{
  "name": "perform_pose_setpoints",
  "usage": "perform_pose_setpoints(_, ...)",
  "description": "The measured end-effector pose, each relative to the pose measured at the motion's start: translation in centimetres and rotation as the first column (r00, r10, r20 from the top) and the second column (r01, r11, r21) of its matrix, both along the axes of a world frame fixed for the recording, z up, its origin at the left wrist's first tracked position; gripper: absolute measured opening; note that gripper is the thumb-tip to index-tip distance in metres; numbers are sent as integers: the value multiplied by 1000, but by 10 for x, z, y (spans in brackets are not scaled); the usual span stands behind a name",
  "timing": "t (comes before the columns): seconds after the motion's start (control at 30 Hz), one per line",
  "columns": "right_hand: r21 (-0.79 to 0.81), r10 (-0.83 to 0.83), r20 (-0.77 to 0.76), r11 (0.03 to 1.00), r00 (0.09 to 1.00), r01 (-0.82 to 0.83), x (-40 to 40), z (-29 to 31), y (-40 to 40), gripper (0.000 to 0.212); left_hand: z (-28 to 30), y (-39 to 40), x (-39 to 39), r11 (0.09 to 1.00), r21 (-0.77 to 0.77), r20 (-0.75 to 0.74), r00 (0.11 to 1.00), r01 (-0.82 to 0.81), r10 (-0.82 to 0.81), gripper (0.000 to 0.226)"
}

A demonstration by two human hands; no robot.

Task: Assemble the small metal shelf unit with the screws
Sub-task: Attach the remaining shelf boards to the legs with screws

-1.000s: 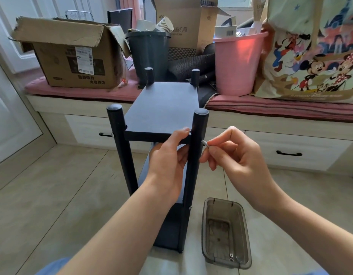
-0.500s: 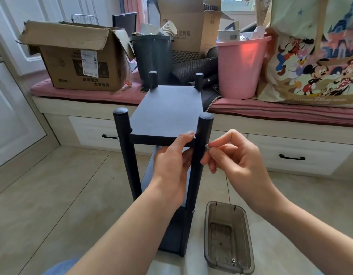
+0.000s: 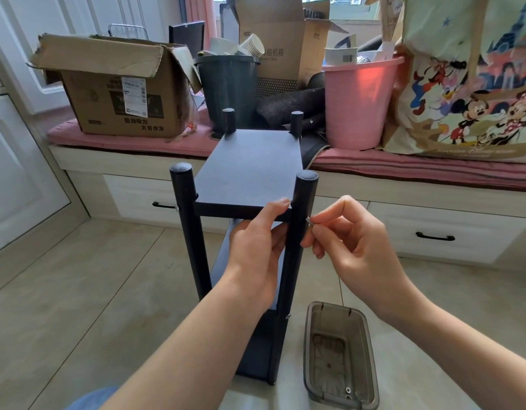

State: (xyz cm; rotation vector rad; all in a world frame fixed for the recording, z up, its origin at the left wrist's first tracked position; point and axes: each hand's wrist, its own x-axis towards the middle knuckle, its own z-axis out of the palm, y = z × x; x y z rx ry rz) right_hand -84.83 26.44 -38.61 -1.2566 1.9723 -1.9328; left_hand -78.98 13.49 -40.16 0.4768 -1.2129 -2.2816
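Observation:
A small black metal shelf unit (image 3: 250, 167) stands upright on the tiled floor, with four round posts and a flat top shelf. My left hand (image 3: 255, 250) grips the front edge of the top shelf beside the near right post (image 3: 301, 232), thumb on top. My right hand (image 3: 350, 235) pinches a small silver screw (image 3: 309, 221) against the right side of that post, at the level of the top shelf. Another screw head shows on the near left post (image 3: 176, 208), and one lower on the right post (image 3: 287, 316).
A smoky clear plastic tray (image 3: 338, 353) with a couple of small fasteners lies on the floor to the right of the shelf. Behind is a window seat with drawers (image 3: 433, 232), holding a cardboard box (image 3: 119, 93), a dark bin (image 3: 226, 84), a pink bucket (image 3: 356, 102) and a cartoon-print bag (image 3: 468, 84).
My right hand has brought the screw in from just off the post until it sits against the post's side. My left hand keeps its hold on the shelf edge.

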Motion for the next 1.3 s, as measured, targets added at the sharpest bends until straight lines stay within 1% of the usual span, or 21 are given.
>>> perform_pose_setpoints(0.23, 25, -27, -55, 999, 998, 28, 2, 0, 0, 21, 0, 1, -1, 1000, -4, 2, 1000, -12, 12, 39)
perform_pose_setpoints(0.37, 24, -48, -12, 999, 999, 48, 3, 1, -1, 22, 0, 2, 0, 999, -27, 3, 1000, -20, 20, 38)
perform_pose_setpoints(0.47, 34, -69, -2, 997, 998, 69, 3, 0, 0, 17, 0, 4, 1, 999, -39, -13, 1000, -21, 21, 28)
perform_pose_setpoints(0.53, 42, -97, -27, 994, 995, 98, 3, 0, 1, 15, 0, 7, 2, 999, -42, -21, 999, -25, 24, 22)
perform_pose_setpoints(0.63, 39, -131, -87, 990, 988, 135, 2, 0, 4, 19, 1, 12, 3, 998, -51, -18, 999, -33, 32, 19)
perform_pose_setpoints(0.73, 33, -135, -102, 990, 986, 139, 1, 0, 6, 20, 0, 16, 4, 999, -17, -32, 999, -37, 37, 15)
perform_pose_setpoints(0.97, 22, -113, -64, 993, 992, 114, -3, 1, 4, 17, 1, 15, 6, 1000, -16, -56, 998, -26, 25, 17)
perform_pose_setpoints(1.17, -29, -68, 37, 997, 997, 69, -6, 2, 2, 14, 0, 13, 6, 999, -47, -47, 999, -2, 0, 20)
perform_pose_setpoints(1.3, -13, -59, 5, 998, 998, 59, -5, 1, 1, 14, 0, 11, 5, 999, -40, -53, 999, 3, -5, 20)
